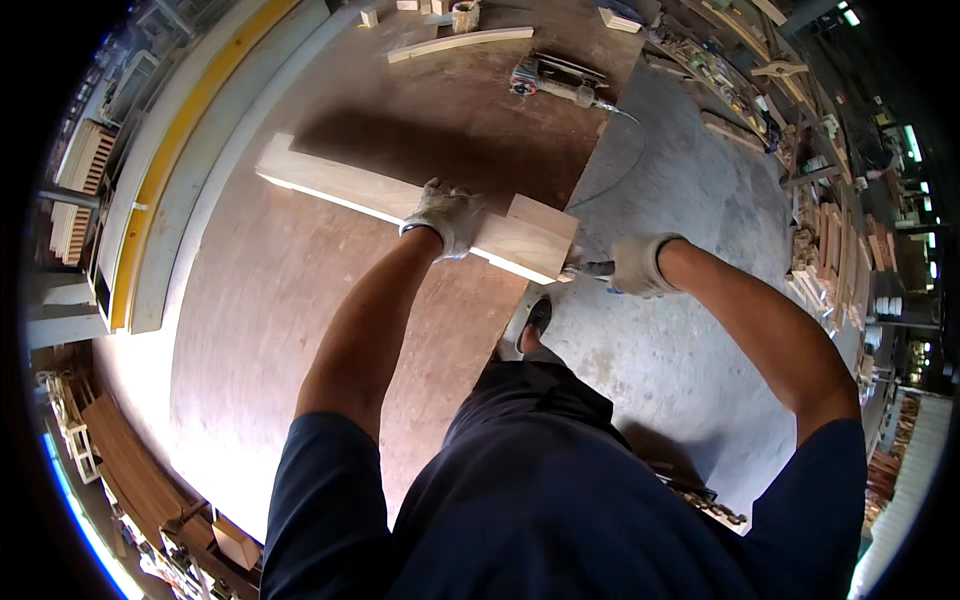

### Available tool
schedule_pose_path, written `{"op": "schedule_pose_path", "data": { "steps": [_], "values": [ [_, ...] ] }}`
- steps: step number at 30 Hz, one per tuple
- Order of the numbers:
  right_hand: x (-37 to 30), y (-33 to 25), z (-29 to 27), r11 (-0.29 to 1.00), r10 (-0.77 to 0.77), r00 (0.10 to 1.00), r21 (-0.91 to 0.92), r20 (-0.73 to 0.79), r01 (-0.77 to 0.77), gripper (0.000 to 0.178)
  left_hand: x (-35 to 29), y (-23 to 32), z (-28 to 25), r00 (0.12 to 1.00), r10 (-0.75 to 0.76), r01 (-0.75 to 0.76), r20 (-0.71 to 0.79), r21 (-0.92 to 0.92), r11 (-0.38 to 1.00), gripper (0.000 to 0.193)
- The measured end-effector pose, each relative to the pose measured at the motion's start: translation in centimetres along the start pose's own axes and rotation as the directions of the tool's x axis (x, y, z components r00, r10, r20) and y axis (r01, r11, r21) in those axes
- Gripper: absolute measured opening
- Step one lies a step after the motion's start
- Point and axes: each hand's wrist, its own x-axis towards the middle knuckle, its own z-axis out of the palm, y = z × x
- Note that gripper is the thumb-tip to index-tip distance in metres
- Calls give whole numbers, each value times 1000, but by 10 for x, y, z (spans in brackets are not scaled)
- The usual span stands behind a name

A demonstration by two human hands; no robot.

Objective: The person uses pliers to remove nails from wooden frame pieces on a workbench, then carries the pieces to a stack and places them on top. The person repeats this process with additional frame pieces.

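A long pale wooden beam (pixel 340 185) lies across a brown workbench top (pixel 270 320), its near end overhanging the bench edge. My left hand (pixel 448 213), in a light work glove, presses down on top of the beam close to that end. My right hand (pixel 638 265), also gloved, grips a small hand tool (pixel 590 269) with a dark shaft. The tool's tip touches the beam's end face (pixel 545 232). What kind of tool it is I cannot tell.
A power tool (pixel 556 82) with a cable lies at the bench's far side beside a thin wooden strip (pixel 460 43) and small offcuts. Grey concrete floor (pixel 680 330) is on the right. Stacks of timber pieces (pixel 835 250) line the far right. My shoe (pixel 535 320) is below the bench edge.
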Motion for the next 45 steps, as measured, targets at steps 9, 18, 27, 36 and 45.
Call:
{"op": "schedule_pose_path", "data": {
  "steps": [9, 18, 27, 36, 45],
  "values": [
    [-19, -1, 8, 1000, 18, 999, 1, -30, -18, 30, -3, -6, 0, 998, -23, 21, 56, 42, 999, 60],
    [17, 39, 31, 861, -282, 953, -467, -108, 202, 41, 2, -2, 3, 996, -26, 29, 81, -37, 999, 48],
    [43, 88, 85, 953, -302, 908, -106, -291, 283, 40, 4, -11, 20, 1000, 0, 0, -10, -4, 1000, 59],
    [67, 109, 121, 890, -397, 772, -5, -497, 455, 31, 11, -22, 44, 971, 74, -78, -226, -5, 997, 39],
    [111, 95, 225, 697, -133, 787, 508, -602, 507, 36, 2, -17, 26, 994, 51, -55, -92, -41, 998, 32]
  ]
}}
